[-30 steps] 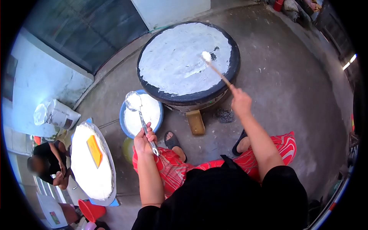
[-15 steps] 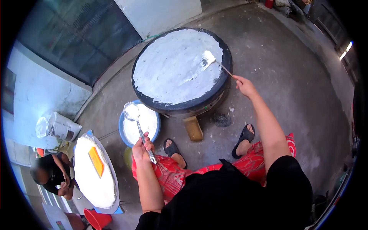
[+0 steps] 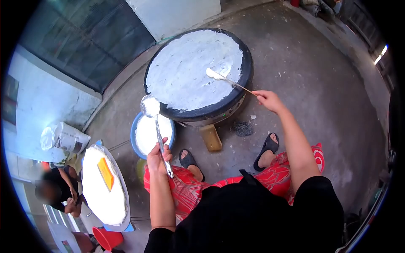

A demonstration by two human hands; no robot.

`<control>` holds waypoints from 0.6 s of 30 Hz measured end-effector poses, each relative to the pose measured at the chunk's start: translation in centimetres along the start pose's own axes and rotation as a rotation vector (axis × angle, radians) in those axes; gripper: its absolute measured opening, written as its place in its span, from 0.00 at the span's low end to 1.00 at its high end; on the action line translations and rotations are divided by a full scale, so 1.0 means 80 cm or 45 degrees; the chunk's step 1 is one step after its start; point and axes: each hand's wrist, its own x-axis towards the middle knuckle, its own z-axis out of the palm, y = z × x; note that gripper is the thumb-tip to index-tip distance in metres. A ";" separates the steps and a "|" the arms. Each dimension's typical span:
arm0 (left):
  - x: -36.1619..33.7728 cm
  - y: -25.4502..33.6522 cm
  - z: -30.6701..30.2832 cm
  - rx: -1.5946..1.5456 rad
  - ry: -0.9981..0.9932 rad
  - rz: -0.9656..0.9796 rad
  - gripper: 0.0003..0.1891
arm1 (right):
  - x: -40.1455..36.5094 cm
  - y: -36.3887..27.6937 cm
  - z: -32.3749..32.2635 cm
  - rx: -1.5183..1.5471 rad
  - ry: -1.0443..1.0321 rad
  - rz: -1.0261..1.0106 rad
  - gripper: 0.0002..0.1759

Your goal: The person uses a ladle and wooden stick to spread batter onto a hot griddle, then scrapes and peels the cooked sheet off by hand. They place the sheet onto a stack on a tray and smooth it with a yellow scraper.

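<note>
My left hand (image 3: pixel 159 159) is wrapped round the handle of a metal ladle (image 3: pixel 150 106). White batter coats its bowl, which hangs above the far rim of a blue basin (image 3: pixel 134 141) of white batter, near the griddle's edge. In my right hand (image 3: pixel 269 101) is the thin stick handle of a batter spreader (image 3: pixel 216 75); its head, thick with white batter, rests on the near right part of the layer. That thin whitish layer of batter (image 3: pixel 185 63) covers most of a large round black griddle (image 3: pixel 249 63).
To the left stands an oval board with a white stack (image 3: pixel 101 206) and a yellow-orange scraper (image 3: pixel 106 173) on it. A person (image 3: pixel 63 187) crouches beyond it. A white bucket (image 3: pixel 65 137), a red bucket (image 3: pixel 108 239) and a tan block (image 3: pixel 211 138) stand on the floor.
The spreader's head has moved left and toward me over the batter layer, and its handle lies flatter. My left hand has raised the ladle slightly, up and to the right.
</note>
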 end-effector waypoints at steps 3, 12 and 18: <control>-0.006 -0.011 0.013 0.199 -0.017 0.063 0.17 | 0.012 0.051 0.001 0.138 0.148 -0.055 0.16; -0.001 -0.041 0.059 0.464 -0.041 0.017 0.14 | -0.039 -0.001 0.028 0.121 0.054 -0.059 0.14; 0.037 -0.063 0.067 0.735 -0.017 0.113 0.12 | -0.046 0.016 0.121 0.053 0.322 -0.157 0.14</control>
